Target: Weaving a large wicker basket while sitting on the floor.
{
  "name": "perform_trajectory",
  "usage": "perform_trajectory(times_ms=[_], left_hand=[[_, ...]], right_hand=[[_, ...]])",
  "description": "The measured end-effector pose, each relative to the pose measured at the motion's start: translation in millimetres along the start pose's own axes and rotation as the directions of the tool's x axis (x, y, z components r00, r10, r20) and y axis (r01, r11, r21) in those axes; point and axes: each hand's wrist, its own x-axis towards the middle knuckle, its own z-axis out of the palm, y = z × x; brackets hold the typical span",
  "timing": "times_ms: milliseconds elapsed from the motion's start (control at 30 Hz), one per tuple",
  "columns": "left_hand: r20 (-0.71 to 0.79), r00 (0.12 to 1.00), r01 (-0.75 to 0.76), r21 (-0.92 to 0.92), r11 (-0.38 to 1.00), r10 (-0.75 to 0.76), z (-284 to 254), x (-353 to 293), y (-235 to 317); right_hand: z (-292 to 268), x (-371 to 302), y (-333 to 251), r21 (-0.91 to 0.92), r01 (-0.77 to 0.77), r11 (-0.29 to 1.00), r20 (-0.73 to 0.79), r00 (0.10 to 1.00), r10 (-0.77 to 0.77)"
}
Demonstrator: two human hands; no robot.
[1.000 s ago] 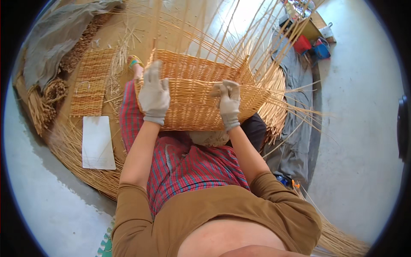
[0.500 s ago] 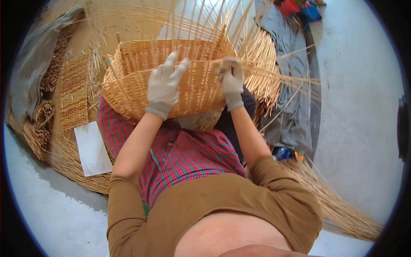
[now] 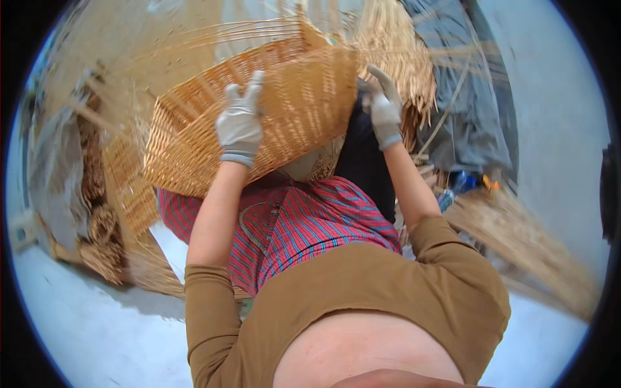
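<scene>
Floor [image 3: 550, 149], smooth and pale grey, curves along the right edge and shows again at the lower left. Farther in, a tan ground covering [image 3: 178, 42] is strewn with scraps, most of them too blurred to make out. Grey sheeting [image 3: 469, 123] lies rumpled to the right, beside a thick fan of pale cane [image 3: 394, 39]; below it are a small blue object [image 3: 464, 181] and an orange one [image 3: 491, 183] (their kind cannot be told), and a long cane bundle [image 3: 524, 242] slants toward the lower right. On the left are a grey cloth [image 3: 58, 155], bundled brown stalks [image 3: 100, 258], a flat woven panel [image 3: 129, 184] and a white sheet [image 3: 169, 249] partly hidden by the forearm.

A wicker basket [image 3: 297, 103] sits tilted above the lap, over red plaid trousers [image 3: 310, 213], its right end higher in view, with thin strands [image 3: 220, 29] running off leftward from its far corner.

The left hand [image 3: 239, 126], in a pale knit glove, is spread against the outside of the near wall, thumb and fingers apart, fingertips close to the rim. The right hand [image 3: 385, 110], gloved too, is just beyond the basket's right end with fingers upward; blur leaves it uncertain whether it holds anything.
</scene>
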Motion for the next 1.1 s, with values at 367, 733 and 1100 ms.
perform_trajectory(times_ms=[367,733,1100], left_hand=[[-0.346,0.913,-0.209,0.061,0.976,0.217,-7.2,24.8,-1.8],[0.286,0.94,0.097,0.294,0.951,-0.184,35.5,-9.3,-81.0],[0.27,0.957,0.023,0.29,0.957,-0.105,26.1,1.9,-109.8]], right_hand=[[-264.6,-181.2,53.4,-0.724,-0.454,0.519,-0.375,0.891,0.256],[-187.1,-241.1,158.4,-0.727,-0.661,0.189,-0.51,0.702,0.497],[-207.2,-180.0,224.8,-0.646,-0.745,0.164,-0.543,0.6,0.588]])
